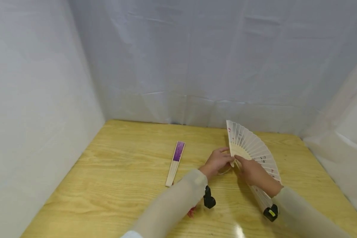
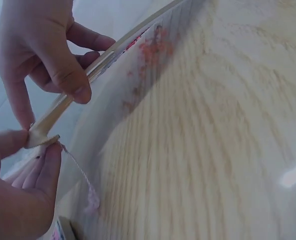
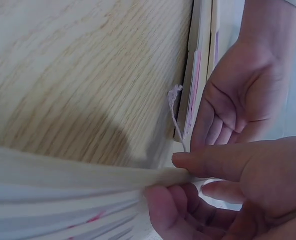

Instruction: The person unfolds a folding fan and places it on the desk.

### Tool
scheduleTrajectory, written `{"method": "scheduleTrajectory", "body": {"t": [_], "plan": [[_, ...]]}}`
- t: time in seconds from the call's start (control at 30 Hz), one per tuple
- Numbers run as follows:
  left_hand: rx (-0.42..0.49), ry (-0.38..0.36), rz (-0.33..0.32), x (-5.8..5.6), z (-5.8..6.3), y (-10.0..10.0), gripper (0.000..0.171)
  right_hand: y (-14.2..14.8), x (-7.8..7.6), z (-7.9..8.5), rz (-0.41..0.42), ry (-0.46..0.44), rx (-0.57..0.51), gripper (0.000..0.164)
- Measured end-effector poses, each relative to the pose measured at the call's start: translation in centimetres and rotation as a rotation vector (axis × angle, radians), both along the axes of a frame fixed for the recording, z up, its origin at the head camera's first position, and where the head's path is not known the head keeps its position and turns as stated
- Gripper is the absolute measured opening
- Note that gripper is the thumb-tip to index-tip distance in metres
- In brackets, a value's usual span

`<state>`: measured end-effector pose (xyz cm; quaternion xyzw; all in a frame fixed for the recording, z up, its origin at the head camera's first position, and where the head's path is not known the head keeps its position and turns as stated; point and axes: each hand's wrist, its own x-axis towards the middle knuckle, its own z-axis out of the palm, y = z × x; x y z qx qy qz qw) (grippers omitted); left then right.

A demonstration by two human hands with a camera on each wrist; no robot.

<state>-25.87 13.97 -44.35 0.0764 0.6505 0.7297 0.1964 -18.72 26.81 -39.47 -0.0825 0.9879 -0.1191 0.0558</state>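
Observation:
A white folding fan [image 1: 257, 148] with pink and dark markings is spread open in front of me, held up over the table. My left hand [image 1: 218, 161] pinches its narrow pivot end between thumb and fingers, clearest in the left wrist view. Higher up the ribs, my right hand [image 1: 251, 171] grips the fan with its thumb on one side and fingers on the other, as the right wrist view shows. A thin pale cord [image 2: 80, 170] with a small tassel hangs from the pivot. To the left of my left hand lies a folded fan [image 1: 175, 163], purple and cream.
A red tassel [image 1: 191, 212] shows beside my left sleeve [image 1: 172, 201], which covers part of the wooden table [image 1: 116, 158]. In the right wrist view, a folded fan [image 3: 190, 95] with a pink strip lies beyond the cord. Grey sheeting [image 1: 178, 59] hangs behind the table.

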Motion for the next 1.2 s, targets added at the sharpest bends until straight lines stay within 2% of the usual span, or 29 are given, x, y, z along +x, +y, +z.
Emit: {"method": "scheduleTrajectory", "body": {"t": [0.17,0.43,0.57,0.7,0.93,1.07,1.2], "plan": [[-0.013,-0.020,-0.020,0.3,-0.2,1.1,0.041,0.5,0.0,0.0,-0.066,-0.105,-0.047,0.060],[-0.109,-0.008,-0.006,0.8,-0.6,2.4,0.025,1.2,0.3,-0.5,-0.128,-0.189,-0.103,0.057],[-0.157,0.031,-0.010,1.3,-1.0,2.6,0.013,1.3,0.5,-0.7,-0.153,-0.234,-0.136,0.061],[-0.228,0.105,-0.021,1.7,-1.0,2.5,0.009,1.3,0.6,-0.9,-0.167,-0.258,-0.157,0.066],[-0.412,0.285,-0.030,1.8,-1.2,2.4,0.006,1.5,0.8,-1.3,-0.176,-0.283,-0.201,0.070],[-0.410,0.316,-0.036,1.7,-1.2,2.5,0.006,1.7,0.7,-1.6,-0.162,-0.274,-0.223,0.067],[-0.402,0.309,-0.057,1.7,-1.3,2.5,0.006,1.8,0.7,-1.8,-0.164,-0.277,-0.242,0.067]]}}
